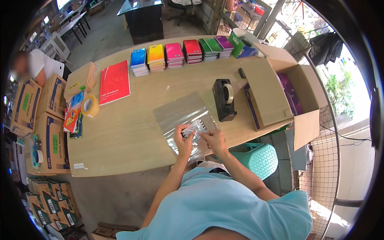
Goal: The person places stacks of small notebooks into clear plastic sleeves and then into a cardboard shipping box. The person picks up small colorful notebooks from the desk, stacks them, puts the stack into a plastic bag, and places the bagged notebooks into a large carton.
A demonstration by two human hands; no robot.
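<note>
My left hand (184,141) pinches the crumpled near part of a transparent plastic bag (176,110) at the table's front edge. Close beside it, the fingers of my right hand (215,141) are closed on the same plastic. Between the hands the film is bunched and shiny, and dark marks show at it; whether these lie inside or on the bag I cannot make out. The bag's far part lies flat on the wooden table (132,132). A black tape dispenser (225,100) with a roll of tape stands just beyond my right hand.
Stacks of small notebooks (174,55) in several colours line the far edge. A large red notebook (115,82) and a yellowish tape roll (90,106) lie left. An open carton (264,96) stands right, above a green plastic stool (262,160). Another person (40,68) is beyond stacked cartons (50,140).
</note>
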